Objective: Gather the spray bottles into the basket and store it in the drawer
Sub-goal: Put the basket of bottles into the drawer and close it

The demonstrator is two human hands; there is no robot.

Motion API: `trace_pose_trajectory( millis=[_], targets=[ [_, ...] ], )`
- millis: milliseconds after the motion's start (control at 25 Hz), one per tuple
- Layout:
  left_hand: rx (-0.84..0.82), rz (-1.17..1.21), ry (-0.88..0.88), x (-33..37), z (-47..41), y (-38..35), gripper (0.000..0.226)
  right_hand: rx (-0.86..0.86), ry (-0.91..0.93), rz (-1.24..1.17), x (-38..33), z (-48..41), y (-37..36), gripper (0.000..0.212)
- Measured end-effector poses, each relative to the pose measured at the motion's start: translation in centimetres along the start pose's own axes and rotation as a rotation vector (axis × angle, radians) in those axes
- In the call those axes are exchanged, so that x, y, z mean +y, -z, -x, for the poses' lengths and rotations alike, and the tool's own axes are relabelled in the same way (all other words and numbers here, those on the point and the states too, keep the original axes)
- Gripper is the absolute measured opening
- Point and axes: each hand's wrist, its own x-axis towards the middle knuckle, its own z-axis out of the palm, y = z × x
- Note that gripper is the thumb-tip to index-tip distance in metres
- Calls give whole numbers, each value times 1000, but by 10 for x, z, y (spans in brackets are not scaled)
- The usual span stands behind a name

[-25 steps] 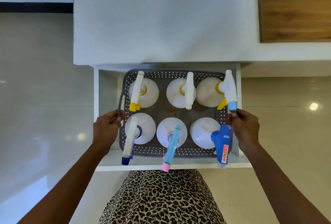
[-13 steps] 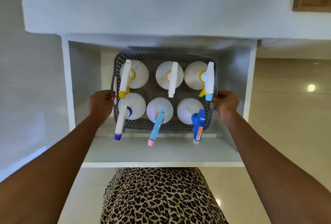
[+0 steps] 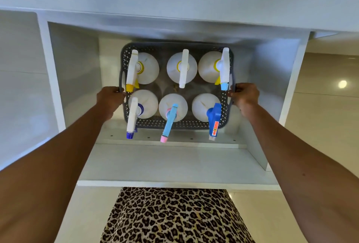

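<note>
I see perforated grey plastic basket inside smooth white drawer; six round white spray bottles within; left hand and right hand fingers curled, gripping basket's opposite sides

You are gripping the dark basket by its two side handles, your left hand curling round one and your right hand round the other. Between your hands, six spray bottles are standing in two rows, inside the open white drawer.
</note>
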Motion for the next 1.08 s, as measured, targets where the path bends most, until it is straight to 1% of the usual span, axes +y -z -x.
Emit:
trace_pose_trajectory(
  millis=[200, 240, 320, 360, 440, 560, 600, 680, 720, 760, 840, 960, 1080],
  targets=[
    [-44, 48, 6, 6, -2, 0, 30, -71, -17, 33, 7, -4, -8, 13],
    [-53, 47, 1, 7, -3, 0, 30, -68, -13, 55, 8, -4, -9, 13],
    [-81, -9, -13, 7, -3, 2, 22, -34, 6, 90, 6, -1, -10, 14],
    [-91, -33, -19, 8, -1, 2, 18, -20, 19, 113, 5, 1, -10, 16],
    [-119, -17, -18, 6, 2, 2, 20, -18, 39, 152, 2, 7, -10, 20],
    [-133, 22, 8, -2, 9, 6, 17, -41, 4, 74, -1, 19, -11, 29],
    [-151, 39, 7, -5, 11, 8, 20, -36, -2, 52, -1, 24, -10, 32],
    [-157, 74, -2, -13, 15, 12, 34, -17, 11, 34, 1, 36, -9, 38],
    [-124, 81, 3, -19, 18, 13, 37, -3, 35, 33, 3, 43, -8, 40],
    [-69, 74, -2, -25, 23, 13, 36, 17, 63, 35, 6, 51, -7, 41],
    [41, -46, -53, -39, 39, 10, 30, 75, 106, 31, 10, 69, -6, 41],
    [61, -191, -230, -76, 75, 8, 45, 169, 182, -54, 19, 113, -7, 37],
    [94, -259, -420, -111, 119, 9, 52, 210, 338, -59, 35, 170, -19, 40]
  ],
)
